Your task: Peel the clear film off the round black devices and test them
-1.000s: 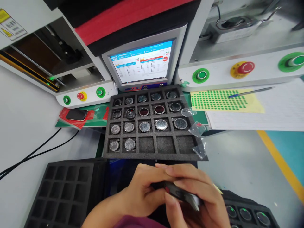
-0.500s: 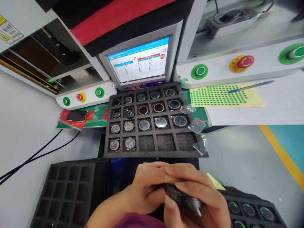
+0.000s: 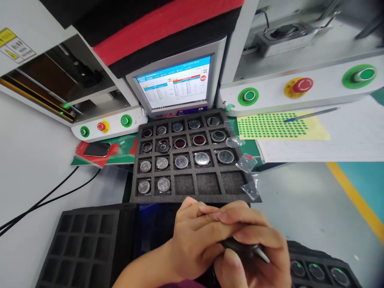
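Both hands meet low at the near edge of the foam tray [image 3: 192,196]. The left hand [image 3: 195,240] overlaps the right hand [image 3: 255,256], both clamped on a dark part [image 3: 240,246]; they have closed tighter and hide more of it than before.

Head view, looking forward and down, hands close, bench apparently farther

white bench [image 3: 27,160] carries foam tray [image 3: 192,192], phone [image 3: 97,149], dotted sheet [image 3: 279,126], pen [image 3: 312,114].
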Demonstrator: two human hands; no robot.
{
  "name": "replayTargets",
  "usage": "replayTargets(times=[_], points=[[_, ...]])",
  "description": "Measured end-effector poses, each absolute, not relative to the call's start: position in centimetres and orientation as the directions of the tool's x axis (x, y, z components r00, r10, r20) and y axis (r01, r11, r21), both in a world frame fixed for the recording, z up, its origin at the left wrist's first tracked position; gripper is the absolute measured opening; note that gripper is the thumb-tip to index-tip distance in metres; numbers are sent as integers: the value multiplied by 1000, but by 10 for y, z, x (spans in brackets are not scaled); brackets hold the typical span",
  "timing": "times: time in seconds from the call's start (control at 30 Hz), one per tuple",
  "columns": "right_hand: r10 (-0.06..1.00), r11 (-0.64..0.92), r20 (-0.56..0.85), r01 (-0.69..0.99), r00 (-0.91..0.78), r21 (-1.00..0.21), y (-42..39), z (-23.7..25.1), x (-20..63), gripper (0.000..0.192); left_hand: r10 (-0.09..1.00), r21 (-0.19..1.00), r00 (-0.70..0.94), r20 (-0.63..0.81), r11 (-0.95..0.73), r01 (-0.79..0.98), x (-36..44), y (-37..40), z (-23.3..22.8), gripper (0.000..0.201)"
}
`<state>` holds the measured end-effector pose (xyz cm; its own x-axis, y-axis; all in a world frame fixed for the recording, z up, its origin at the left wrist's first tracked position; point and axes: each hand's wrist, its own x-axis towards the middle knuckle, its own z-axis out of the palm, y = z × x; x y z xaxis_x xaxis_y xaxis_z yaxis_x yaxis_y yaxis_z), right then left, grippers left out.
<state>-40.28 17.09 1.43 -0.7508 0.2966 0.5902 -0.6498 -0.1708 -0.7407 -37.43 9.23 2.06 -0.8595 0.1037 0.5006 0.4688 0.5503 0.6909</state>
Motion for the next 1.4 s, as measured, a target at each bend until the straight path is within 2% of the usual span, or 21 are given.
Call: replayTargets(times=[0.1, 0.17, 0.33, 0.53, 0.7, 0.8, 0.87, 0.93, 1.0, 1.07, 1.17, 1.23, 1.33, 1.4], points=[[192, -201, 616, -645, -764, -737, 175, 5, -405, 4, 112, 672, -875, 470, 598, 437, -375, 91, 25, 34], [135, -240, 585, -599, -800, -764, 178, -2, -404, 7, 104, 643, -880, 463, 644, 415, -376, 91, 28, 34], [137, -365, 450, -467, -882, -805, 174, -14, -401, 6, 89, 573, -886, 455, 732, 368, -378, 92, 30, 31], [155, -469, 441, -459, -884, -755, 161, -12, -402, 4, 59, 521, -874, 482, 783, 340, -376, 91, 31, 25], [170, -490, 430, -454, -887, -744, 155, -12, -403, 4, 50, 518, -886, 461, 796, 314, -374, 89, 30, 32], [167, -456, 432, -457, -887, -763, 155, -14, -404, 4, 23, 575, -895, 446, 759, 306, -374, 88, 27, 37], [128, -394, 422, -437, -897, -809, 158, -15, -404, 4, -24, 675, -925, 380, 691, 259, -375, 85, 28, 40], [59, -335, 412, -407, -909, -850, 165, -15, -404, 5, -62, 806, -967, 246, 567, 169, -375, 81, 30, 39], [2, -317, 422, -400, -907, -860, 176, -13, -403, 15, -63, 931, -996, 67, 363, 40, -376, 77, 33, 33], [-74, -321, 442, -398, -894, -859, 188, -10, -403, 31, -19, 993, -997, -71, 92, -73, -377, 74, 35, 28], [-309, -368, 409, -289, -858, -884, 203, -4, -405, 47, 106, 937, -980, -169, -290, -193, -377, 72, 30, 35], [-439, -410, 373, -187, -817, -893, 208, 0, -407, 50, 198, 855, -962, -186, -450, -258, -376, 72, 23, 43], [-494, -463, 353, -103, -794, -880, 206, 2, -407, 50, 287, 751, -933, -216, -563, -347, -375, 73, 13, 49], [-465, -489, 324, -66, -824, -870, 203, 1, -404, 50, 337, 689, -913, -229, -607, -397, -374, 74, 9, 51]])
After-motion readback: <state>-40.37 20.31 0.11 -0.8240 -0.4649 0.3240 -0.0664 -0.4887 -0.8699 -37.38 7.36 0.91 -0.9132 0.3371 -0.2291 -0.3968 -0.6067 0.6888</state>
